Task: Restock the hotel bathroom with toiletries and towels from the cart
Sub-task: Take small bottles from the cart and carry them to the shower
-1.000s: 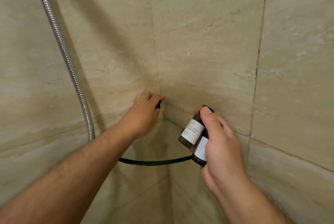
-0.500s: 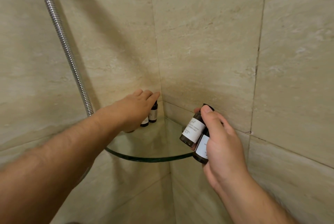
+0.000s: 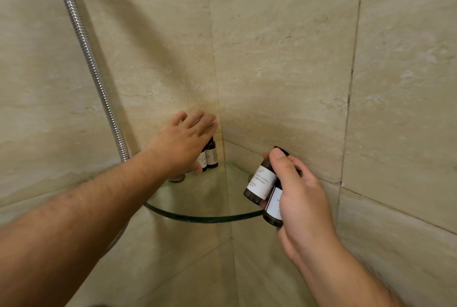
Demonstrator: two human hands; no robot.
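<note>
Two small dark brown toiletry bottles with white labels (image 3: 211, 155) stand upright in the back corner of a glass corner shelf (image 3: 197, 217). My left hand (image 3: 183, 143) hovers over them with fingers spread, holding nothing; its thumb side hides part of the nearer bottle. My right hand (image 3: 300, 197) is to the right of the shelf, closed around two more brown labelled bottles (image 3: 262, 183), tilted, one above the other.
Beige marble tiled walls meet in a corner behind the shelf. A chrome shower hose (image 3: 86, 59) runs down the left wall, ending near my left forearm. A round metal shelf bracket (image 3: 176, 178) sits under my left hand.
My left hand has let go of the bottles in the corner and opened, lifting slightly above them. My right hand with its two bottles has stayed where it was.
</note>
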